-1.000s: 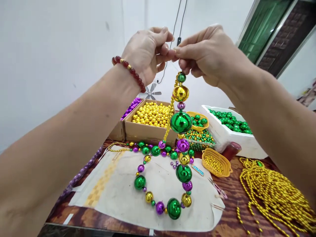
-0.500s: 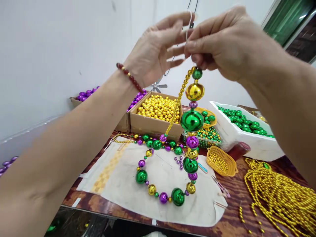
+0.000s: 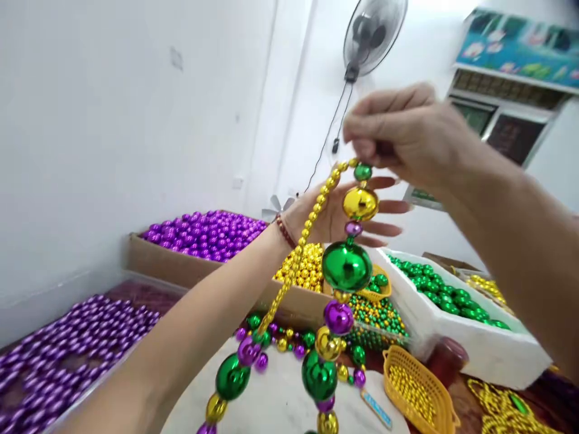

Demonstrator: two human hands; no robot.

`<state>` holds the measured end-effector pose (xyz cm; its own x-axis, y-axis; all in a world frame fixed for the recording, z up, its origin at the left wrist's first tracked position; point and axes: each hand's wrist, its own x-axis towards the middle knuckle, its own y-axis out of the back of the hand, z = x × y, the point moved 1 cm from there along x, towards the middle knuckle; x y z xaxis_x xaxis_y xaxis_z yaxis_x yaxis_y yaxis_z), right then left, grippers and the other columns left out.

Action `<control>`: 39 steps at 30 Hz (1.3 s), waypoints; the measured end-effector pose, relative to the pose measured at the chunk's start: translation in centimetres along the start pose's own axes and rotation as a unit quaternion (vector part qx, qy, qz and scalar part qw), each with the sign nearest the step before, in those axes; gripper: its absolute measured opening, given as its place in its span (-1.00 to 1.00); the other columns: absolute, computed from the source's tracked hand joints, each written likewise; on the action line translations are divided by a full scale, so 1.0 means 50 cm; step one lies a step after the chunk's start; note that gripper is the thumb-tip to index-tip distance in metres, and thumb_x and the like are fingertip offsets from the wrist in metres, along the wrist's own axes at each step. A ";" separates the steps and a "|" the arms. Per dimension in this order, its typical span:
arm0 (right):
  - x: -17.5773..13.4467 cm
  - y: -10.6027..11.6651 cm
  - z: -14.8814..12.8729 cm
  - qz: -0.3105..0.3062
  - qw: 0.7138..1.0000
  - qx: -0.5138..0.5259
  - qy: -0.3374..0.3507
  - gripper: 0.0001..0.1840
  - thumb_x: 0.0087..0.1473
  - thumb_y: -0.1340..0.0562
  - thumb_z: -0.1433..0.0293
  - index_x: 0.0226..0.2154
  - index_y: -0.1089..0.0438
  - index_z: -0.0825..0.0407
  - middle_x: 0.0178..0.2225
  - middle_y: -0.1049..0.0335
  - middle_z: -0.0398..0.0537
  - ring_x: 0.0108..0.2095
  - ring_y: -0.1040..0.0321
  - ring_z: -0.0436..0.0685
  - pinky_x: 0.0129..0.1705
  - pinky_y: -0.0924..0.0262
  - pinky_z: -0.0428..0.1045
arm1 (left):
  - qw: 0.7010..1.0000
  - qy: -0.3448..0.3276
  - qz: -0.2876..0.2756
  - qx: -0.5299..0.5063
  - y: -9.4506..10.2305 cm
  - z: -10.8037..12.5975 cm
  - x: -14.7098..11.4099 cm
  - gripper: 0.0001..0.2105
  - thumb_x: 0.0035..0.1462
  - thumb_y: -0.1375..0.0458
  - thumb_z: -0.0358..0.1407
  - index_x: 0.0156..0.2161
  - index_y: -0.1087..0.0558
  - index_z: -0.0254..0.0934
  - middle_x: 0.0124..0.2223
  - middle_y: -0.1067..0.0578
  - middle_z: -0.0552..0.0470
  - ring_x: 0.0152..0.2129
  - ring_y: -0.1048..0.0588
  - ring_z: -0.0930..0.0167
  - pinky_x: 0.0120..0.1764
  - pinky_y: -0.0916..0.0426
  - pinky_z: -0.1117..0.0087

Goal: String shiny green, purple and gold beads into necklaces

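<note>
A bead necklace (image 3: 347,266) of shiny green, gold and purple balls hangs in front of me, with a strand of small gold beads (image 3: 296,256) as its other side. My right hand (image 3: 402,129) pinches it at the top, beside a small green bead. Behind the hanging beads my left hand (image 3: 323,211) is spread, its fingers stretched out to the right and its wrist in a dark red bracelet. Whether any left finger touches the string is hidden. The lower part of the necklace runs out of view over a white cloth (image 3: 284,392).
Purple balls fill a carton (image 3: 158,265) at the left. Behind the necklace are gold balls (image 3: 312,268). A white foam box (image 3: 479,337) of green balls and a yellow basket (image 3: 446,416) stand to the right. A fan (image 3: 373,36) hangs on the wall.
The view has tilted upward. My left hand has moved from the string at the right fingertips to behind the hanging beads, fingers spreading. My right hand still pinches the necklace top.
</note>
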<state>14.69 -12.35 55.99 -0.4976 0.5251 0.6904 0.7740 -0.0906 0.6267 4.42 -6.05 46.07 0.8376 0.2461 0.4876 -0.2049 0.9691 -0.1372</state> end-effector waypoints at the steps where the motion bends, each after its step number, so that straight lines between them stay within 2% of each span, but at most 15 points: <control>1: -0.001 0.002 0.002 -0.009 1.000 0.003 -0.013 -0.85 0.10 -0.24 0.43 -0.47 -0.46 0.10 -0.63 -0.24 -0.22 -0.67 -0.08 -0.14 -0.68 0.14 -0.13 | 1.000 -0.008 -0.002 -0.009 0.006 -0.003 -0.003 -0.47 0.04 -0.07 0.16 0.00 -0.41 -0.13 -0.09 -0.54 -0.08 -0.31 -0.53 0.26 -0.20 -0.35 0.18; 4: -0.002 0.002 0.008 -0.019 0.998 -0.002 -0.055 -0.84 0.08 -0.25 0.42 -0.51 -0.42 0.09 -0.64 -0.24 -0.20 -0.66 -0.12 -0.12 -0.69 0.08 -0.15 | 1.000 -0.010 0.014 -0.017 0.030 -0.017 -0.014 -0.41 -0.01 -0.09 0.19 0.00 -0.42 -0.17 -0.21 -0.54 -0.08 -0.47 -0.48 0.36 -0.30 -0.34 0.25; 6: -0.003 -0.001 0.010 -0.021 0.996 -0.008 -0.083 -0.84 0.07 -0.26 0.41 -0.52 -0.40 0.08 -0.65 -0.25 -0.18 -0.66 -0.15 -0.10 -0.69 0.05 -0.15 | 1.000 -0.003 0.017 -0.009 0.042 -0.021 -0.017 -0.39 -0.07 -0.15 0.19 -0.03 -0.44 -0.22 -0.26 -0.52 -0.09 -0.47 -0.47 0.36 -0.32 -0.35 0.26; 11: 0.005 0.007 0.006 -0.032 0.994 -0.021 -0.102 -0.82 0.01 -0.28 0.47 -0.58 -0.37 0.08 -0.68 -0.25 -0.14 -0.66 -0.16 -0.06 -0.74 0.17 -0.13 | 0.998 -0.022 0.020 0.054 0.035 0.005 -0.016 -0.62 -0.02 -0.24 -0.01 -0.17 -0.47 -0.23 -0.15 -0.47 -0.07 -0.27 -0.51 0.25 -0.28 -0.36 0.23; 14: 0.012 0.021 -0.001 -0.020 0.993 -0.051 -0.103 -0.78 -0.01 -0.28 0.51 -0.63 -0.35 0.08 -0.70 -0.25 -0.13 -0.68 -0.14 -0.06 -0.75 0.22 -0.11 | 0.983 -0.037 0.076 0.165 0.021 0.035 -0.012 -0.71 0.02 -0.26 -0.13 -0.20 -0.46 -0.26 -0.14 -0.47 -0.07 -0.31 -0.51 0.32 -0.38 -0.31 0.33; 16: 0.019 0.028 -0.006 -0.010 0.991 -0.076 -0.112 -0.74 -0.02 -0.30 0.51 -0.66 -0.33 0.07 -0.72 -0.27 -0.13 -0.70 -0.12 -0.07 -0.76 0.23 -0.11 | 0.950 -0.060 0.138 0.272 0.011 0.055 -0.008 -0.73 -0.01 -0.30 -0.20 -0.21 -0.45 -0.26 -0.21 -0.47 -0.03 -0.39 -0.48 0.40 -0.41 -0.27 0.38; 19: 0.035 0.035 -0.010 -0.002 0.989 -0.098 -0.114 -0.72 -0.03 -0.33 0.50 -0.67 -0.31 0.07 -0.74 -0.28 -0.14 -0.73 -0.08 -0.10 -0.77 0.25 -0.12 | 0.875 -0.118 0.221 0.413 -0.005 0.078 -0.001 -0.77 -0.06 -0.32 -0.28 -0.25 -0.45 -0.26 -0.30 -0.44 0.02 -0.51 -0.38 0.48 -0.47 -0.22 0.40; 22: 0.056 0.039 -0.010 0.016 0.990 -0.097 -0.098 -0.72 -0.03 -0.35 0.48 -0.66 -0.31 0.06 -0.74 -0.26 -0.17 -0.74 -0.08 -0.11 -0.77 0.23 -0.13 | 0.815 -0.174 0.280 0.477 -0.019 0.097 0.006 -0.83 -0.08 -0.32 -0.33 -0.34 -0.44 -0.27 -0.39 -0.42 0.04 -0.55 -0.34 0.48 -0.50 -0.20 0.39; 23: 0.063 0.040 -0.009 0.025 0.991 -0.097 -0.093 -0.72 -0.02 -0.34 0.48 -0.66 -0.31 0.06 -0.74 -0.25 -0.18 -0.73 -0.08 -0.11 -0.76 0.22 -0.13 | 0.814 -0.181 0.284 0.474 -0.023 0.104 0.007 -0.84 -0.08 -0.32 -0.34 -0.36 -0.44 -0.27 -0.39 -0.42 0.03 -0.53 -0.36 0.46 -0.49 -0.21 0.39; 24: 0.068 0.043 -0.008 0.032 0.991 -0.097 -0.087 -0.72 -0.01 -0.33 0.49 -0.66 -0.30 0.06 -0.74 -0.24 -0.19 -0.73 -0.07 -0.11 -0.76 0.21 -0.13 | 0.830 -0.175 0.274 0.454 -0.026 0.110 0.009 -0.83 -0.07 -0.31 -0.32 -0.35 -0.44 -0.27 -0.38 -0.44 0.01 -0.50 -0.40 0.43 -0.46 -0.24 0.38; 27: 0.076 0.053 -0.003 0.041 0.994 -0.084 -0.057 -0.72 0.00 -0.31 0.50 -0.66 -0.30 0.07 -0.73 -0.19 -0.20 -0.72 -0.07 -0.11 -0.74 0.19 -0.12 | 0.926 -0.106 0.182 0.313 -0.030 0.127 0.010 -0.75 0.03 -0.25 -0.17 -0.22 -0.45 -0.28 -0.24 -0.51 -0.11 -0.29 -0.50 0.28 -0.31 -0.35 0.30; 30: 0.074 0.063 0.009 0.034 0.998 -0.043 -0.034 -0.76 0.01 -0.28 0.49 -0.63 -0.33 0.06 -0.70 -0.21 -0.18 -0.70 -0.11 -0.08 -0.74 0.17 -0.11 | 0.975 -0.038 0.110 0.190 -0.021 0.133 0.006 -0.67 0.10 -0.15 -0.04 -0.17 -0.43 -0.27 -0.15 -0.53 -0.17 -0.18 -0.51 0.19 -0.18 -0.39 0.20; 33: 0.070 0.067 0.023 0.030 0.998 -0.025 -0.055 -0.78 0.01 -0.27 0.48 -0.62 -0.34 0.06 -0.68 -0.23 -0.16 -0.68 -0.14 -0.07 -0.76 0.17 -0.12 | 0.981 -0.033 0.102 0.163 -0.005 0.127 0.002 -0.73 0.12 -0.16 -0.10 -0.20 -0.41 -0.26 -0.15 -0.53 -0.13 -0.25 -0.53 0.25 -0.17 -0.40 0.16; 35: 0.067 0.066 0.030 0.027 0.997 -0.031 -0.073 -0.77 -0.01 -0.28 0.49 -0.64 -0.33 0.07 -0.68 -0.22 -0.15 -0.68 -0.14 -0.07 -0.76 0.17 -0.13 | 0.973 -0.055 0.121 0.191 0.001 0.120 0.002 -0.79 0.10 -0.21 -0.17 -0.21 -0.39 -0.25 -0.21 -0.52 -0.07 -0.33 -0.52 0.34 -0.25 -0.40 0.23; 39: 0.061 0.063 0.037 0.018 0.994 -0.048 -0.093 -0.76 -0.05 -0.28 0.52 -0.66 -0.31 0.07 -0.68 -0.22 -0.13 -0.68 -0.12 -0.07 -0.77 0.19 -0.14 | 0.914 -0.107 0.226 0.319 -0.011 0.109 0.009 -0.71 -0.03 -0.34 -0.24 -0.26 -0.36 -0.27 -0.34 -0.49 -0.02 -0.48 -0.46 0.43 -0.45 -0.31 0.38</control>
<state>16.32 -9.49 59.41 -0.3819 0.6670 0.6397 0.7445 -0.1881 0.6406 2.17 -6.37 51.07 0.4899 0.5553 0.6720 -0.8165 0.5624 0.1305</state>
